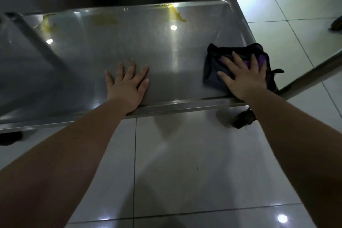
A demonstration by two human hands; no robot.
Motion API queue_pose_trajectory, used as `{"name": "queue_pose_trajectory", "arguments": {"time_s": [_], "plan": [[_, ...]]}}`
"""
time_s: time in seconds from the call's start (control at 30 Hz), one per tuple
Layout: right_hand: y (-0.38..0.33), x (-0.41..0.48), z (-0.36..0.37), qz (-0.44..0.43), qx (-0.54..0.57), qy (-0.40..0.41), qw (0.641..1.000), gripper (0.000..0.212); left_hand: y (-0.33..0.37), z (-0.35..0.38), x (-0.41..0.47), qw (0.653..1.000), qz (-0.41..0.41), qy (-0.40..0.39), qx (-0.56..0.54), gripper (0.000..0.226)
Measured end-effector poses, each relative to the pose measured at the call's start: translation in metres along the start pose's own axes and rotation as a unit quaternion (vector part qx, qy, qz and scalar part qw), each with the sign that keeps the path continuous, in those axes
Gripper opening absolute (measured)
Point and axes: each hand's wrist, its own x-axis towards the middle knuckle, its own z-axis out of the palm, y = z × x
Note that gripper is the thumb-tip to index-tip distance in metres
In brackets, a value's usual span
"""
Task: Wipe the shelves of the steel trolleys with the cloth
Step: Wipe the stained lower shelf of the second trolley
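Right hand (246, 77) flat, fingers spread, presses dark cloth (218, 66) at steel trolley shelf (114, 42) right end; left hand (127, 83) spread flat on bare shelf; yellow residue (176, 15) at far edge.

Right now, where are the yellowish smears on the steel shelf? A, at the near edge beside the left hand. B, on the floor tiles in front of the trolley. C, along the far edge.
C: the yellowish smears lie along the far edge of the shelf, well beyond the left hand resting flat on the steel and the cloth under the right hand.
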Motion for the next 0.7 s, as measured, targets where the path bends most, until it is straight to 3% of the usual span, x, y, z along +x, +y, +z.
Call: {"name": "queue_pose_trajectory", "arguments": {"time_s": [0.1,0.3,0.4,0.53,0.6,0.7], "plan": [[-0.035,-0.013,0.004,-0.012,0.004,0.000,1.000,0.063,0.000,0.000,-0.002,1.000,0.002,-0.009,0.009,0.052],[-0.149,-0.043,0.012,-0.161,0.003,-0.037,0.986,0.064,-0.001,-0.001,-0.007,1.000,-0.005,0.001,-0.021,0.050],[-0.139,-0.037,0.000,-0.175,0.068,-0.039,0.982,0.061,-0.002,-0.004,-0.012,0.992,0.002,0.048,-0.113,0.047],[-0.091,-0.035,-0.012,-0.138,0.140,0.071,0.978,0.044,0.004,-0.012,-0.020,0.981,0.044,0.114,-0.148,0.043],[-0.075,-0.036,-0.014,-0.161,0.183,0.069,0.967,0.043,0.014,-0.017,-0.020,0.975,0.080,0.135,-0.158,0.040],[-0.066,-0.036,-0.016,-0.174,0.217,0.058,0.959,0.052,0.037,-0.025,-0.015,0.973,0.052,0.126,-0.187,0.041]]}}
